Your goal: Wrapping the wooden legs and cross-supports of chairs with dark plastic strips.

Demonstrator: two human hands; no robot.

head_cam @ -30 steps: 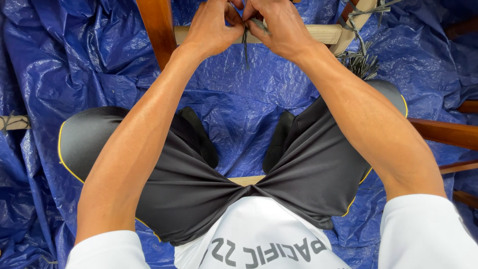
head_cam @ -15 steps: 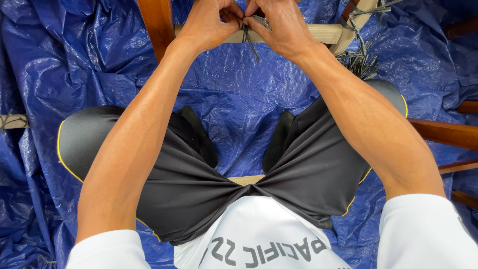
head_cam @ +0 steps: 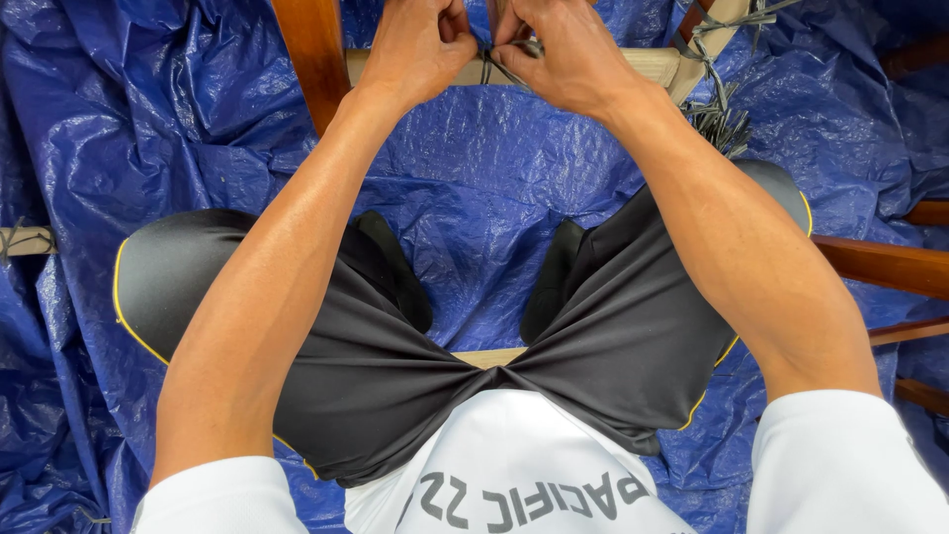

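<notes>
My left hand [head_cam: 415, 44] and my right hand [head_cam: 559, 54] meet at the top of the head view, over a pale wooden bar [head_cam: 652, 67]. Both pinch a thin dark cord [head_cam: 492, 67] that wraps around the bar between my fingertips. The fingertips are partly cut off by the frame's top edge, so the cord's upper end is hidden. I sit with my knees apart in black shorts [head_cam: 395, 366] and a white shirt.
A crinkled blue tarp [head_cam: 494, 188] covers the ground. A reddish-brown wooden post [head_cam: 311, 54] rises left of my hands. More dark cord is bundled on a pale bar [head_cam: 717, 109] at the upper right. Brown wooden rails [head_cam: 890, 267] run along the right.
Both hands have stayed at the bar, with the fingers shifting slightly on the cord. The view has dipped a little, so the hands sit higher in the frame.
</notes>
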